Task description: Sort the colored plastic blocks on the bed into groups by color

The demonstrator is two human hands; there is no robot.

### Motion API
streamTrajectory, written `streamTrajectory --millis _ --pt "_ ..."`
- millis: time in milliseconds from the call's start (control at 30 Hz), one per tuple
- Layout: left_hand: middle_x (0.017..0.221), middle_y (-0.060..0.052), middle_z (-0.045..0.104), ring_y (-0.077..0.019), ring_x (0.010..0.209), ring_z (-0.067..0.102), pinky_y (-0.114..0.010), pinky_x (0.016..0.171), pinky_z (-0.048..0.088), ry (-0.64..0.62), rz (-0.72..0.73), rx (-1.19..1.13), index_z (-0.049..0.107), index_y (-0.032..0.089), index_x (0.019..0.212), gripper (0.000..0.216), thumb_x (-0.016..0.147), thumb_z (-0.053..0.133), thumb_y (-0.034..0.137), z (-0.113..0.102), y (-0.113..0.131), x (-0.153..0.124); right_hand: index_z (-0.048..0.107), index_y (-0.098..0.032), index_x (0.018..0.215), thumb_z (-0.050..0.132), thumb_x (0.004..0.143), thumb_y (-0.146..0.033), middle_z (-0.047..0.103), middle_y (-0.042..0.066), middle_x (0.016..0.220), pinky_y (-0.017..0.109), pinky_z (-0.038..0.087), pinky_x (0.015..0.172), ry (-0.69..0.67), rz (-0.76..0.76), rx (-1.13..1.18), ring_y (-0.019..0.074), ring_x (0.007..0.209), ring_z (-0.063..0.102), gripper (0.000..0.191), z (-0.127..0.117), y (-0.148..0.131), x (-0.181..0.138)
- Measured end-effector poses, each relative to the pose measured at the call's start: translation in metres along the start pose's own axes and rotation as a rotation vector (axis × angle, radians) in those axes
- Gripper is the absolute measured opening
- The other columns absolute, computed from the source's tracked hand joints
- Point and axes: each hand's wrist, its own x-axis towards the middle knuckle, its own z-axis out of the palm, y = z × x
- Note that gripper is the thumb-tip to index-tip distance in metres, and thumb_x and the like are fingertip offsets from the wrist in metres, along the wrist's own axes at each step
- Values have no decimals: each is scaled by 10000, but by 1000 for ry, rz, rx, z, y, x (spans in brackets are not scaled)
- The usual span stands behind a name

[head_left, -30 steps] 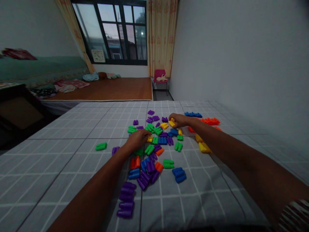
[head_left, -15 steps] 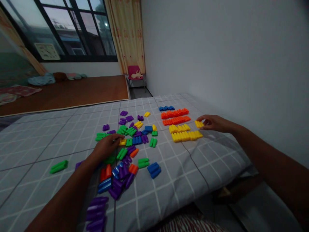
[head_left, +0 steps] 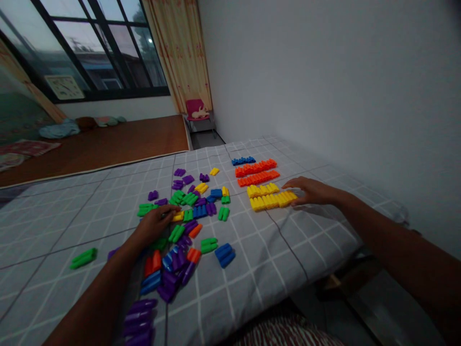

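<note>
At the fingertips of the right grip (head_left: pixel 315 191), the end of the nearer yellow row (head_left: pixel 272 201) is being touched; whether it is being pinched cannot be told. Beyond and left of that grip, orange rows (head_left: pixel 258 178) are being seen. A yellow block (head_left: pixel 178 216) is being touched by the left grip (head_left: pixel 157 222), its closure being hidden.

1 head-worn camera looks forward and down across the close surface (head_left: pixel 259 245), the window (head_left: pixel 103 50) far at upper left.
</note>
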Motion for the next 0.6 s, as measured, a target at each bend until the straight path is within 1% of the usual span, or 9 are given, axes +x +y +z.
streamTrajectory --millis 67,200,267,333,400,500,533,600 --pt "1053 -70 720 -260 925 655 -361 866 494 1 -1 -10 700 179 1052 535 790 422 554 0 0 0 633 -252 1184 681 706 -548 615 101 1244 461 411 992 65 -42 -23 308 1160 536 564 6 -2 0" --pt "1055 -67 720 -264 948 650 -364 872 493 -4 -4 -31 701 185 1047 517 786 435 543 0 1 0 634 -239 1134 690 709 -543 617 112 1210 477 429 967 172 -88 -45 305 1137 537 526 24 -1 4" --pt "1055 -71 718 -265 956 649 -368 876 491 -5 10 -31 701 179 1048 505 793 435 525 0 2 -1 640 -234 1117 686 715 -542 618 119 1207 486 430 972 191 -103 -38 307 1139 538 509 31 2 5" --pt "1055 -76 715 -265 969 646 -371 883 489 2 25 -27 700 173 1047 485 804 431 495 0 4 -3 649 -233 1110 673 730 -538 617 124 1212 491 426 986 181 -107 -20 309 1147 541 488 35 5 5" --pt "1051 -81 713 -261 977 643 -374 891 487 6 37 -25 699 167 1045 463 817 426 464 0 6 -5 651 -239 1121 671 729 -543 610 128 1233 501 417 1003 161 -92 -5 319 1164 538 496 33 8 3" --pt "1049 -87 711 -254 967 645 -373 889 491 6 54 -37 698 161 1043 438 833 433 440 -2 10 -8 632 -264 1177 716 670 -564 590 122 1282 526 412 1012 140 -46 9 347 1197 518 595 18 4 3" --pt "1047 -87 712 -253 962 647 -373 885 494 6 56 -44 699 163 1039 430 833 441 438 -2 12 -9 625 -274 1191 717 665 -568 585 117 1296 527 427 996 144 -28 23 350 1195 520 609 11 -1 6" --pt "1044 -85 715 -253 956 651 -372 876 500 3 52 -60 703 167 1034 417 831 454 433 -4 15 -10 625 -276 1190 661 727 -567 601 109 1278 500 483 925 162 -3 75 331 1125 571 548 -3 -20 19"
